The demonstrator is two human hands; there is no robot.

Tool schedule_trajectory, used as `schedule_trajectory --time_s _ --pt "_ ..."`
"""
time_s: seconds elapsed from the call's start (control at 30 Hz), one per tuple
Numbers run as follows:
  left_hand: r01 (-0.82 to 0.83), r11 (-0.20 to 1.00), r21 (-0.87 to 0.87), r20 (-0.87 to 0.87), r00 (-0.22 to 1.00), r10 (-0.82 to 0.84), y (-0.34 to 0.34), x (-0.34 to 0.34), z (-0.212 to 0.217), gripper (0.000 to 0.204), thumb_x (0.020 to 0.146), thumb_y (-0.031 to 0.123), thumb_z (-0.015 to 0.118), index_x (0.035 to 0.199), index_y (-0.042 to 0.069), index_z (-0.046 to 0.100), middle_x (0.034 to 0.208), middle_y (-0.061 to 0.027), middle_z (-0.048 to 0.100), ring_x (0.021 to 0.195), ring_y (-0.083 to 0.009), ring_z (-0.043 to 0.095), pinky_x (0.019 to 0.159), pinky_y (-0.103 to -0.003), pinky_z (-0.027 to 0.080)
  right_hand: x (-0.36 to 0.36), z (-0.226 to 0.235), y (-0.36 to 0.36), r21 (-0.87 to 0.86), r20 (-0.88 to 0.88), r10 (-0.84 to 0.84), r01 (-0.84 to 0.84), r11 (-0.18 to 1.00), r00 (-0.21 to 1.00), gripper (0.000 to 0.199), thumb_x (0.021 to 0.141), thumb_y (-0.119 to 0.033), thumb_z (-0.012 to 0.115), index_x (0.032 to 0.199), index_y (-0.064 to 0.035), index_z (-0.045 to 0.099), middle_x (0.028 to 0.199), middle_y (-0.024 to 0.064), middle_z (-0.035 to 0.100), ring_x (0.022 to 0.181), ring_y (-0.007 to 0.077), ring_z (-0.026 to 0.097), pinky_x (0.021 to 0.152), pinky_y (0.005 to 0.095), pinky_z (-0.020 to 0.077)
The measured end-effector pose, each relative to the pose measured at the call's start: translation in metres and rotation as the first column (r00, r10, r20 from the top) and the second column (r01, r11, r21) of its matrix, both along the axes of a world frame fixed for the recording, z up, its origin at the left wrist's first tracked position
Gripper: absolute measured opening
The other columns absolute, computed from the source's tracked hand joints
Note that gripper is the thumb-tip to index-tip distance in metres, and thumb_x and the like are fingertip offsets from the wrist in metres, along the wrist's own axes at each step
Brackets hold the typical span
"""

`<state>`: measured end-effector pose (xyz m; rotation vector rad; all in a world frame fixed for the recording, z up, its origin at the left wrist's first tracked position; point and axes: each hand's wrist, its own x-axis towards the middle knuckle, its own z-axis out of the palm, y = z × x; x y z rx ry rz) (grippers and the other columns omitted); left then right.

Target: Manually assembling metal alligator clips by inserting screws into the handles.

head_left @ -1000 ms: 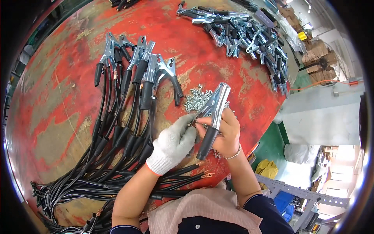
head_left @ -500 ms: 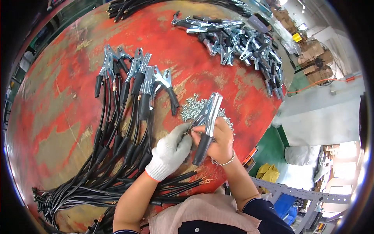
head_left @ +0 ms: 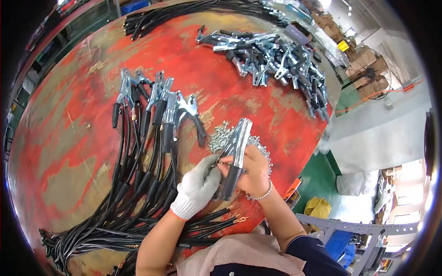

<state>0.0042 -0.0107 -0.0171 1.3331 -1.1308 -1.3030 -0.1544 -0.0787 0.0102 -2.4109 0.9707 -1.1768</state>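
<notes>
A silver spring clamp (head_left: 242,140) with a black handle sleeve is held over the table, its metal end pointing away from me. My right hand (head_left: 254,172), bare with a beaded bracelet at the wrist, is closed around it. My left hand (head_left: 197,186) wears a white knitted glove and pinches at the clamp's left side, its fingertips meeting those of the right. What lies between the fingertips is mostly hidden. Just beyond the hands, small silver screws (head_left: 221,137) form a loose heap. Left of them lie several clamps (head_left: 169,110) with black cables attached.
Black cables (head_left: 115,225) run in a thick bundle across the near left of the red, worn table (head_left: 60,152). Bare copper lugs (head_left: 240,219) end some cables close to me. A large pile of clamps (head_left: 281,60) lies at the far right; more black cables (head_left: 184,11) lie along the far edge.
The view has shifted, so the table's contents sit lower in the picture. Both hands still hold the clamp together, with their grip almost the same.
</notes>
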Motion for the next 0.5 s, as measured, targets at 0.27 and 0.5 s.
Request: schedule_trajectory --time_s 0.27,0.5 --pt "-0.005 1.0 0.022 0.012 1.0 0.004 0.002 0.0 -0.006 0.038 0.095 0.016 0.053 0.131 0.003 0.053 0.087 -0.014 0.069 0.073 -0.0145 0.066 0.067 -0.03 0.052 0.003 -0.001 0.005 0.055 0.011 -0.027 0.027 0.998 1.0 0.023 0.065 -0.002 0.084 0.085 -0.0085 0.074 0.082 0.0074 0.06 0.072 0.0228 0.059 0.062 0.0326 0.0464" --pt "-0.007 1.0 0.021 0.034 0.999 0.006 -0.002 -0.001 0.001 0.038 0.096 0.015 0.052 0.132 0.003 0.053 0.084 -0.0124 0.069 0.067 -0.0127 0.064 0.063 -0.03 0.052 0.005 0.008 0.007 0.091 -0.004 -0.047 0.047 0.995 0.999 0.022 0.067 -0.005 0.084 0.086 -0.0081 0.074 0.082 0.0068 0.059 0.073 0.0224 0.059 0.062 0.0324 0.0462"
